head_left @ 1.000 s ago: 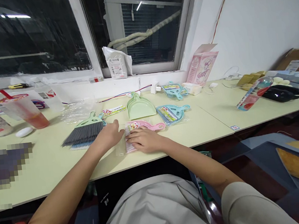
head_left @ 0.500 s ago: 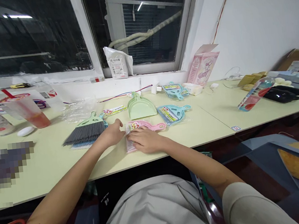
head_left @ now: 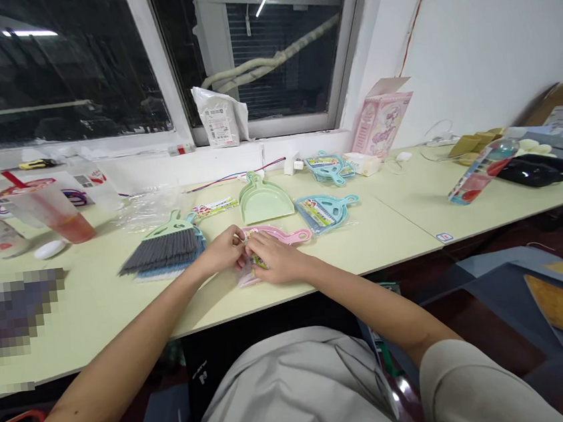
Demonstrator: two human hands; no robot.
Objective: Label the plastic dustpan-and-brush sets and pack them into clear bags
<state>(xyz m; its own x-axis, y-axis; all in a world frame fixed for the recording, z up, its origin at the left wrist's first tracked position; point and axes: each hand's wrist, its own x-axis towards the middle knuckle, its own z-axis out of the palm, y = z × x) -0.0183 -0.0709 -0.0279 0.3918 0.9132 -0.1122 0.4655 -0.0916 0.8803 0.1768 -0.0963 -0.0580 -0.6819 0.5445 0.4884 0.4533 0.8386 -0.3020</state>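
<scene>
At the left end of the tabletop (head_left: 96,318), a cup (head_left: 63,210) with a red straw stands just behind a white oval object (head_left: 49,250). Next, a grey-bristled brush (head_left: 162,250) lies on its side. The left hand (head_left: 227,250) is partly closed, fingers curled inward, at the left edge of a pink dustpan set (head_left: 289,238) in clear film; whether it grips the film cannot be determined. The set lies flat near the front edge, handle pointing right. A green dustpan (head_left: 267,206) is positioned behind it. The right hand (head_left: 277,258) rests on the set, fingers bent; its grip cannot be determined. Adjacent at right: a wrapped blue set (head_left: 326,213). Far right: a bottle (head_left: 483,173).
</scene>
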